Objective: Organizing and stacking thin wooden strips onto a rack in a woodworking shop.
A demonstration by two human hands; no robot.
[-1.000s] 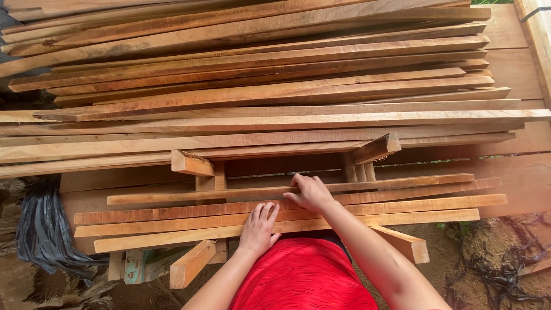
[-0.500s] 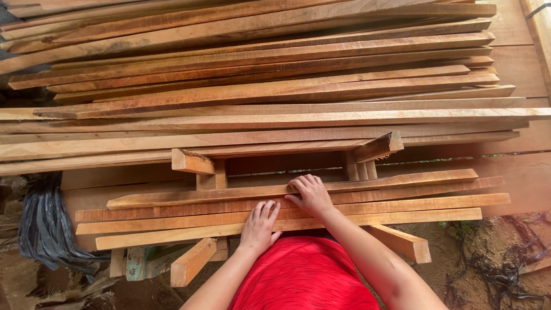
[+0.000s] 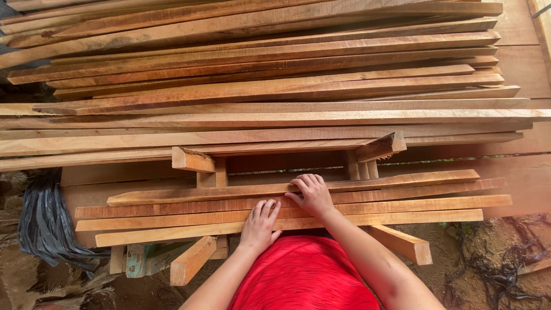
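A person in a red garment (image 3: 304, 275) leans over a low stack of four long, narrow, reddish-brown wooden slats (image 3: 298, 204) laid side by side on a rough wooden frame (image 3: 192, 161). The left hand (image 3: 259, 225) lies flat on the nearer slats, fingers spread and gripping nothing. The right hand (image 3: 313, 194) rests on the farther slats (fingertips curled over the upper slat's edge). Beyond rises a large pile of long sawn planks (image 3: 270, 74); a bundle of dark strapping (image 3: 49, 227) hangs at left.
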